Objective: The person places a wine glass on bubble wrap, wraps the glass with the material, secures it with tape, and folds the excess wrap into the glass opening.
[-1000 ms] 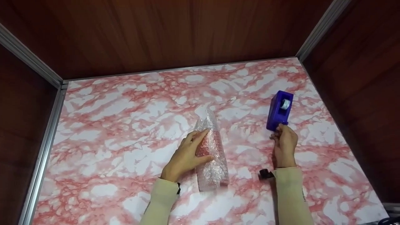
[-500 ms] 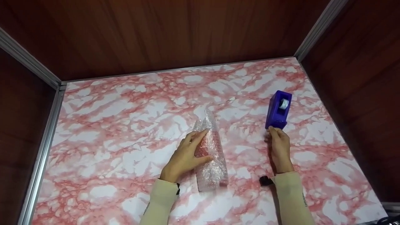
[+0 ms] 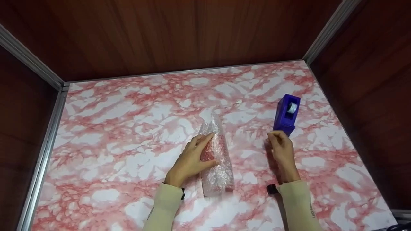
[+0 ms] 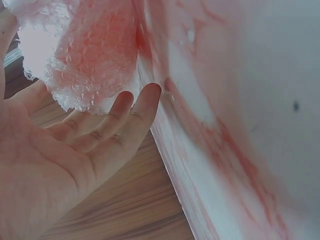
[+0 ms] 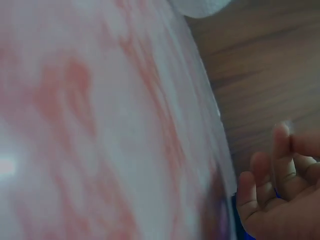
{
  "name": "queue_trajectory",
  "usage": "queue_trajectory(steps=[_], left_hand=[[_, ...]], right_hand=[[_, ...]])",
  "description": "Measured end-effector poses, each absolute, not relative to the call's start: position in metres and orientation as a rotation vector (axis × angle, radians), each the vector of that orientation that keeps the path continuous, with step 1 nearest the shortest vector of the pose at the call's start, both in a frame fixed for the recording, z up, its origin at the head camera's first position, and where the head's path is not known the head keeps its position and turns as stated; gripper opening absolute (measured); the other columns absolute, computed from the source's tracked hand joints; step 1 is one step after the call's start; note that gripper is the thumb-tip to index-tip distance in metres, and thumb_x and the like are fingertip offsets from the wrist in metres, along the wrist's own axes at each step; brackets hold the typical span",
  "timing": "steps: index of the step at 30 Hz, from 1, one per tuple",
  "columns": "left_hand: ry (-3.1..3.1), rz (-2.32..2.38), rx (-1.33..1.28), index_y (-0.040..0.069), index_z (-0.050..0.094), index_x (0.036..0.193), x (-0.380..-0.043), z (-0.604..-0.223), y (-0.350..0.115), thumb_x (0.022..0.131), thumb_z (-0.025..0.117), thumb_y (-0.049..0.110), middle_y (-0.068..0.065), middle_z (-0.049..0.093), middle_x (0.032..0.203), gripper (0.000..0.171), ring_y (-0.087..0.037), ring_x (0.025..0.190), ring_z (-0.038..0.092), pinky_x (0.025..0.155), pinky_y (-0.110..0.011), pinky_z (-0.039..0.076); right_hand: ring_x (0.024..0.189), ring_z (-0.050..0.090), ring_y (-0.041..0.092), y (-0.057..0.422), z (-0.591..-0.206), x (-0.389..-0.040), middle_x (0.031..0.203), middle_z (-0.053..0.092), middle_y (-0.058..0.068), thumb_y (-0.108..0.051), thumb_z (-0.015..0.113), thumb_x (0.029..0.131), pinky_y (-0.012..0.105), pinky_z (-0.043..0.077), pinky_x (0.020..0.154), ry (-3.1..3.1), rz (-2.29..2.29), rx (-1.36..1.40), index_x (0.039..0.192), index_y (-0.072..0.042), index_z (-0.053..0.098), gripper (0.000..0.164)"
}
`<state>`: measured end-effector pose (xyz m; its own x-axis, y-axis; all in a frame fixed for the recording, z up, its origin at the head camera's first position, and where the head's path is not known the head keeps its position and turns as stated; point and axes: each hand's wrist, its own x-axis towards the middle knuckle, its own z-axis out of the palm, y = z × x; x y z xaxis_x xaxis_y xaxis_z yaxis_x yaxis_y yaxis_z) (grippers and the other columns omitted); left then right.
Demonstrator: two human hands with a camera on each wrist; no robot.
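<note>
A bubble-wrapped bundle (image 3: 218,176) lies lengthwise on the table, with red showing through; what is inside cannot be made out. My left hand (image 3: 189,162) rests on it from the left, thumb and index finger stretched across its top. In the left wrist view, the other fingers (image 4: 120,135) extend loosely beside the bubble wrap (image 4: 95,60). My right hand (image 3: 282,150) is just in front of the purple tape dispenser (image 3: 285,112), thumb and index finger pinched together. A small clear sliver of tape (image 5: 287,123) glints at those fingertips in the right wrist view.
The table (image 3: 128,128) has a red-and-white marbled top. Dark wood panels (image 3: 176,35) with metal edge strips enclose its back and sides. A dark cable-like thing (image 3: 398,226) shows at the lower right corner.
My right hand has moved left and slightly toward me, away from the dispenser's front edge, still pinching. The left hand and bundle have stayed in place.
</note>
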<state>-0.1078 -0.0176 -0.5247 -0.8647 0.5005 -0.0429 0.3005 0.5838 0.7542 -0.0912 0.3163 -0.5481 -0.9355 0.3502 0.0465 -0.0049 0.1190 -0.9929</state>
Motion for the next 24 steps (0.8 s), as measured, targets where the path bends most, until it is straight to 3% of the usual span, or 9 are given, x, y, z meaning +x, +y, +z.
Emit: queue_trajectory(steps=[4, 8, 11, 15, 21, 24], left_hand=[[2.57, 1.141, 0.669, 0.05, 0.019, 0.157, -0.108, -0.524, -0.017, 0.082, 0.071, 0.064, -0.007, 0.028, 0.157, 0.093, -0.032, 0.139, 0.035, 0.102, -0.057, 0.041], [2.562, 1.135, 0.662, 0.051, 0.018, 0.157, -0.108, -0.523, -0.017, 0.082, 0.071, 0.065, -0.007, 0.027, 0.158, 0.093, -0.032, 0.14, 0.034, 0.102, -0.057, 0.041], [2.551, 1.133, 0.652, 0.052, 0.017, 0.156, -0.108, -0.521, -0.017, 0.081, 0.071, 0.065, -0.007, 0.026, 0.159, 0.093, -0.032, 0.14, 0.033, 0.102, -0.058, 0.041], [2.553, 1.124, 0.653, 0.052, 0.016, 0.156, -0.108, -0.521, -0.016, 0.081, 0.071, 0.065, -0.006, 0.026, 0.159, 0.094, -0.032, 0.14, 0.034, 0.101, -0.059, 0.041], [2.574, 1.102, 0.644, 0.052, 0.015, 0.157, -0.108, -0.521, -0.015, 0.08, 0.072, 0.066, -0.005, 0.028, 0.157, 0.096, -0.033, 0.139, 0.034, 0.101, -0.059, 0.041], [2.572, 1.102, 0.639, 0.052, 0.015, 0.156, -0.108, -0.521, -0.015, 0.08, 0.072, 0.066, -0.004, 0.027, 0.157, 0.096, -0.033, 0.139, 0.034, 0.1, -0.058, 0.042]], right_hand=[[0.084, 0.06, 0.022, 0.304, -0.521, -0.083, 0.097, 0.062, 0.029, -0.011, 0.058, 0.103, 0.027, 0.047, 0.072, -2.304, 1.78, -0.212, 0.114, 0.008, 0.064, 0.023], [0.083, 0.061, 0.026, 0.287, -0.491, -0.078, 0.092, 0.065, 0.021, -0.002, 0.059, 0.1, 0.023, 0.046, 0.074, -2.384, 1.643, -0.046, 0.109, 0.008, 0.066, 0.016], [0.081, 0.063, 0.031, 0.28, -0.486, -0.08, 0.09, 0.066, 0.013, 0.004, 0.06, 0.097, 0.02, 0.048, 0.072, -2.397, 1.534, 0.113, 0.105, 0.009, 0.067, 0.011], [0.076, 0.063, 0.024, 0.278, -0.494, -0.089, 0.087, 0.068, 0.012, 0.008, 0.062, 0.094, 0.022, 0.048, 0.07, -2.429, 1.436, 0.353, 0.105, 0.003, 0.069, 0.013], [0.085, 0.062, 0.016, 0.267, -0.495, -0.102, 0.091, 0.069, -0.004, -0.003, 0.066, 0.096, 0.031, 0.048, 0.075, -2.565, 1.386, 0.651, 0.106, -0.013, 0.071, 0.015], [0.089, 0.062, 0.015, 0.256, -0.491, -0.106, 0.095, 0.069, -0.004, -0.009, 0.065, 0.098, 0.035, 0.051, 0.08, -2.634, 1.408, 0.803, 0.105, -0.015, 0.071, 0.011]])
